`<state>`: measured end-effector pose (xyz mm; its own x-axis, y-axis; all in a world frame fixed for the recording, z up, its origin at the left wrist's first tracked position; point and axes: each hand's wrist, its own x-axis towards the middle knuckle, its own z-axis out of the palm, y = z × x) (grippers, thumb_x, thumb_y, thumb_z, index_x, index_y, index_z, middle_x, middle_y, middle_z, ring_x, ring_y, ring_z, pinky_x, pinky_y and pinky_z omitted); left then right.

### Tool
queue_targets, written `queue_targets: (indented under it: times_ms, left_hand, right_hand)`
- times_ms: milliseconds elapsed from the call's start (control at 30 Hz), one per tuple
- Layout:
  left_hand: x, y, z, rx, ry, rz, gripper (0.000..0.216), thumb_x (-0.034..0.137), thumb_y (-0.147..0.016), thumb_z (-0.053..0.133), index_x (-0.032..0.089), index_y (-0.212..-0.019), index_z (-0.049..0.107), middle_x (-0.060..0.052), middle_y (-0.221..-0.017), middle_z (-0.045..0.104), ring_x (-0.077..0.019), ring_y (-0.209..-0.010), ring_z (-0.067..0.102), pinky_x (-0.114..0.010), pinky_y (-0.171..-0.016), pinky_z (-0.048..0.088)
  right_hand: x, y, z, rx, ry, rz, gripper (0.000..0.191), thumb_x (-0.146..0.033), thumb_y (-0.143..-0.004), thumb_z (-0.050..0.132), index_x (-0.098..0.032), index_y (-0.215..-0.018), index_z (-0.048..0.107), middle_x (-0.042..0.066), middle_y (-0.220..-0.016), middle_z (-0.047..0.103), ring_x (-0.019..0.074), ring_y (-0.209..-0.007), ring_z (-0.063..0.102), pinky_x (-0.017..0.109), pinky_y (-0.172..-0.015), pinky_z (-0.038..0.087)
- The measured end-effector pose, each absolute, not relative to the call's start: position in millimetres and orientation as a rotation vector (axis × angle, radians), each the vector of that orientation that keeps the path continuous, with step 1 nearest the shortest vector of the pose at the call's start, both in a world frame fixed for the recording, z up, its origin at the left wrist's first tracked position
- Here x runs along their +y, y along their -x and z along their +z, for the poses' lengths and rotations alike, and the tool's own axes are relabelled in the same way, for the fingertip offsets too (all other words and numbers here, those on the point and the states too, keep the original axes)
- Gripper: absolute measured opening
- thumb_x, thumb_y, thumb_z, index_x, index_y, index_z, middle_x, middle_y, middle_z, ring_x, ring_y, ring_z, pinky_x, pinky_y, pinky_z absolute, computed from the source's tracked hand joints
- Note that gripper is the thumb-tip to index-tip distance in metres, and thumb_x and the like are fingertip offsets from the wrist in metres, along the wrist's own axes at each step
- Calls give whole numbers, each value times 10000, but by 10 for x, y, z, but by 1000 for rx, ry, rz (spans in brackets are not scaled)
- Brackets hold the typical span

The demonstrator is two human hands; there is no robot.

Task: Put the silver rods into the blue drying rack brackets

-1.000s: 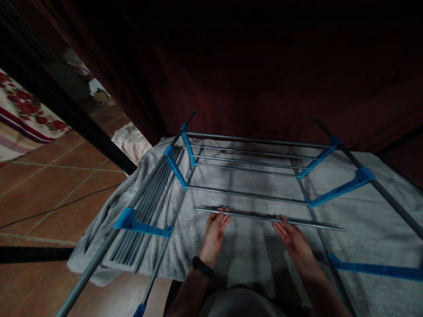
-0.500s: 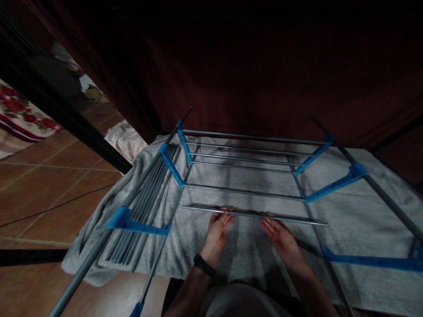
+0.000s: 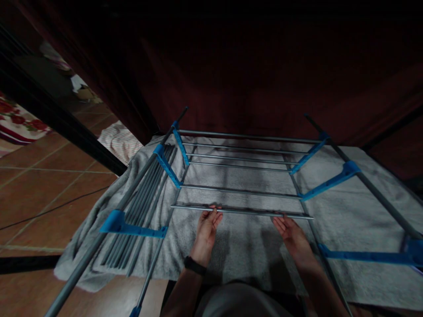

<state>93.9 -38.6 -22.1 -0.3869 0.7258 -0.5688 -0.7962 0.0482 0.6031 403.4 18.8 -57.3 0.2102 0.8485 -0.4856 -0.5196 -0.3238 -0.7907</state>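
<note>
A thin grey metal rod [image 3: 246, 212] lies crosswise in both my hands, between the two sides of a rack frame. My left hand [image 3: 207, 222] pinches it left of its middle; a dark band circles that wrist. My right hand [image 3: 291, 233] grips it further right, fingers under the rod. The frame has grey side tubes [image 3: 142, 180] joined by blue plastic brackets [image 3: 168, 167]. On the right, another blue bracket [image 3: 330, 182] slants toward its tube. Several crossbars [image 3: 241, 191] span the frame beyond the held rod.
Several loose grey rods [image 3: 139, 215] lie side by side at the left on a grey blanket [image 3: 238, 246]. Behind stands a dark red curtain [image 3: 238, 88]. A dark post [image 3: 82, 127] slants over the tiled floor [image 3: 49, 189], where a cable [image 3: 62, 207] runs.
My hands have moved apart along the rod, the left one leftward and the right one rightward. The rod has shifted left and sits more level. The view has shifted slightly.
</note>
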Motion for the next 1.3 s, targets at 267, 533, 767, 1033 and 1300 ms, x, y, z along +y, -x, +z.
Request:
queue_targets:
  times_ms: [267, 533, 767, 1033, 1300]
  left_hand:
    - [-313, -1141, -60, 1103, -35, 1589, 310, 176, -728, 1024, 193, -878, 754, -40, -942, 838, -171, -849, 798, -320, -925, 652]
    - [-166, -1388, 162, 1086, -195, 1582, 371, 325, -703, 1060, 198, -910, 780, -69, -972, 819, -189, -869, 764, -331, -881, 608]
    - [-7, -1696, 414, 1065, -352, 1572, 296, 338, -803, 997, 221, -968, 781, -78, -1009, 813, -236, -984, 756, -354, -915, 579]
    - [58, -2045, 508, 1092, -589, 1545, 200, 293, -935, 896, 254, -1082, 765, -69, -994, 798, -242, -962, 725, -342, -935, 529]
    - [-46, -1910, 732, 1073, -548, 1570, 231, 132, -934, 847, 261, -1119, 799, -50, -918, 763, -258, -932, 696, -301, -973, 485]
  right_hand:
    - [137, -4050, -600, -371, 1246, 1459, 363, -445, -658, 1016, -276, -856, 764, 35, -968, 828, 268, -1048, 818, 543, -1229, 590]
    - [178, -4170, -673, -391, 1244, 1443, 257, -412, -783, 936, -280, -892, 745, 67, -995, 821, 284, -1051, 824, 547, -1243, 595]
    - [185, -4050, -588, -332, 1244, 1510, 139, -338, -820, 865, -302, -890, 751, 57, -1014, 837, 269, -1050, 832, 496, -1189, 644]
    - [86, -3638, -334, -246, 1089, 1744, 165, -205, -845, 823, -285, -989, 812, 40, -1053, 873, 227, -1043, 854, 364, -975, 722]
    - [-55, -3316, -48, -359, 973, 2099, 280, -377, -789, 977, -257, -991, 825, 47, -983, 876, 212, -835, 829, 327, -763, 684]
